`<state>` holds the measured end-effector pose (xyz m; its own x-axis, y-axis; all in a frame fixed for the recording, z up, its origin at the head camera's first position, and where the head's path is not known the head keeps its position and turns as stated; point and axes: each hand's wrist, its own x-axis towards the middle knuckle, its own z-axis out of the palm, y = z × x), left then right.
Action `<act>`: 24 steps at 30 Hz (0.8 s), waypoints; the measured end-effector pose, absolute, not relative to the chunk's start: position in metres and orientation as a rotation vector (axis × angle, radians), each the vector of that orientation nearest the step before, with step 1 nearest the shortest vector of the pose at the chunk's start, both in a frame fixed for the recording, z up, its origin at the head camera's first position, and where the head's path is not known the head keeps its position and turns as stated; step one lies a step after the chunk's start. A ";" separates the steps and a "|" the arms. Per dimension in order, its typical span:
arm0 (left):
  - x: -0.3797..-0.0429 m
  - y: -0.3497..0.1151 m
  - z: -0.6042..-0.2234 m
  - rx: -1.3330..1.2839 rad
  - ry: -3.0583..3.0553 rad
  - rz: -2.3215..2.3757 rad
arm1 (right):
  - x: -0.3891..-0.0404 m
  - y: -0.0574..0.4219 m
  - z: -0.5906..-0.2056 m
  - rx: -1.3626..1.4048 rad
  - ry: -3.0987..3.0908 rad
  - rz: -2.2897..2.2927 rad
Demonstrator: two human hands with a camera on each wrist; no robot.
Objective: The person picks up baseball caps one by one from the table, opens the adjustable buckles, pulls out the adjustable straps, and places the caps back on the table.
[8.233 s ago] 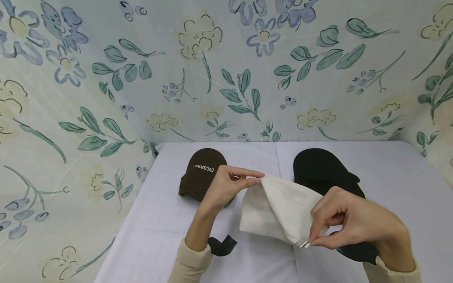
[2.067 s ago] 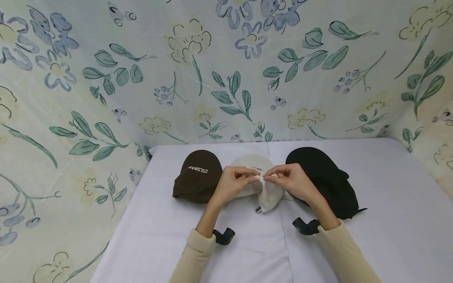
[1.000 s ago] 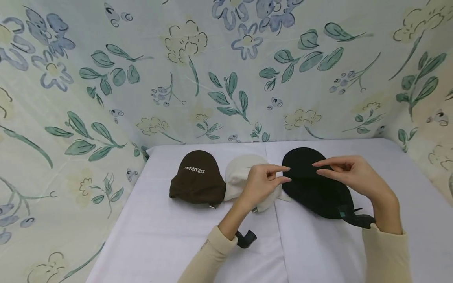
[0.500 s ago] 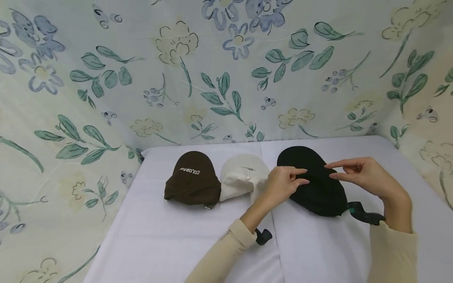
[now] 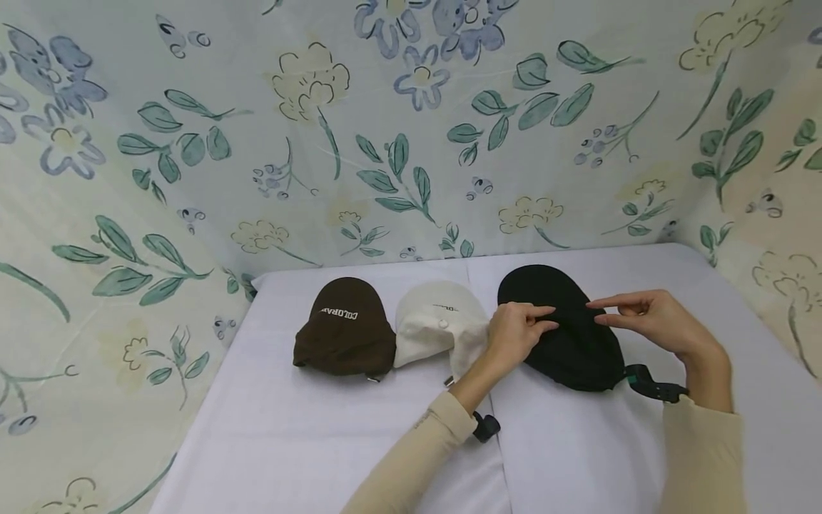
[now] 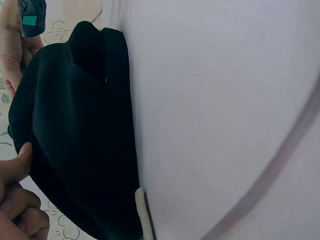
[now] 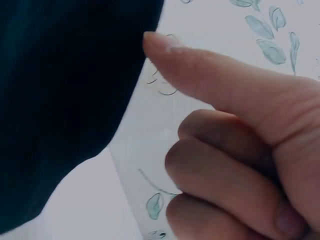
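Observation:
A black cap lies at the right of the row of caps, its brim toward the back. My left hand reaches over the white cap's right side and pinches the black cap's crown between thumb and forefinger. In the left wrist view its thumb overlaps the edge of the dark cloth, the forefinger hidden. From the other side, my right hand pinches the same crown. Its thumb tip meets the cloth in the right wrist view, the other fingers curled below.
A white cap with a metal strap end sits in the middle. To its left is a brown cap with white lettering. All three lie on a white-covered table, before a floral curtain. Black wrist cameras hang under both wrists.
Both hands have let go of the white cap and moved right to the black one. The white cap, held up at first, now rests between the other two. The head view has turned slightly right.

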<state>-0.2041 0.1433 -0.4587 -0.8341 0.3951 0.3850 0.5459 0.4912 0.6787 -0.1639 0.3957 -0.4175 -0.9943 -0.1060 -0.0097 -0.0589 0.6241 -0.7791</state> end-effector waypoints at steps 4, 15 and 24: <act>-0.207 0.145 -0.464 -0.824 -2.569 -1.242 | -0.167 0.397 -0.425 -0.132 2.763 -1.328; -0.212 0.143 -0.470 -0.854 -2.427 -1.580 | -0.169 0.406 -0.431 -0.162 2.741 -1.311; -0.214 0.144 -0.473 -0.867 -2.365 -1.703 | -0.170 0.406 -0.434 -0.187 2.718 -1.371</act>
